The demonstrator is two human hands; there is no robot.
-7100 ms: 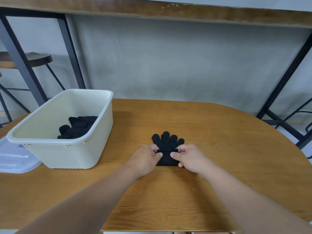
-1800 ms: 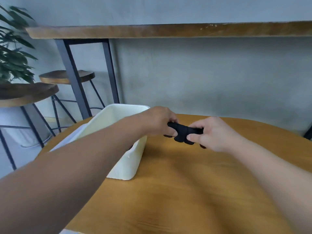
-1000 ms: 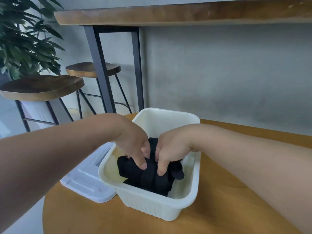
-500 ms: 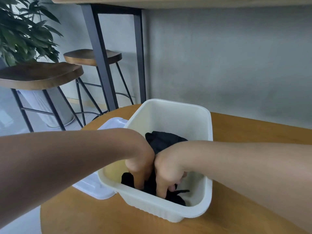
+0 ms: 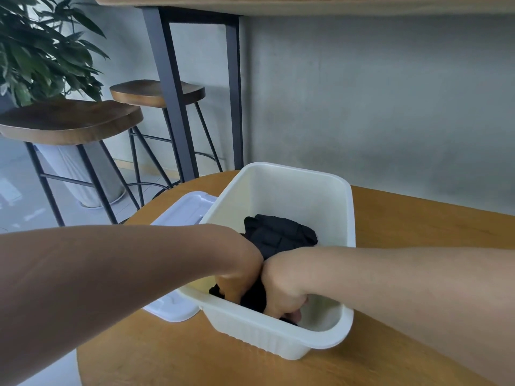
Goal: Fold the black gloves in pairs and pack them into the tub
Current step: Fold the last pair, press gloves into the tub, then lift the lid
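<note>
Inside the ribbed cream plastic tub, both hands grip a folded black glove bundle between them. Left hand and right hand curl their fingers round the soft knit. Another folded pair lies behind them in the tub.

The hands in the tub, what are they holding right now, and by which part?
Both the left hand and right hand hold the folded black gloves low at the tub's near end; which part cannot be told.

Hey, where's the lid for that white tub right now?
In the head view the white lid lies flat on the wooden table, left of the tub and tucked against its left wall, partly hidden by the left forearm.
</note>
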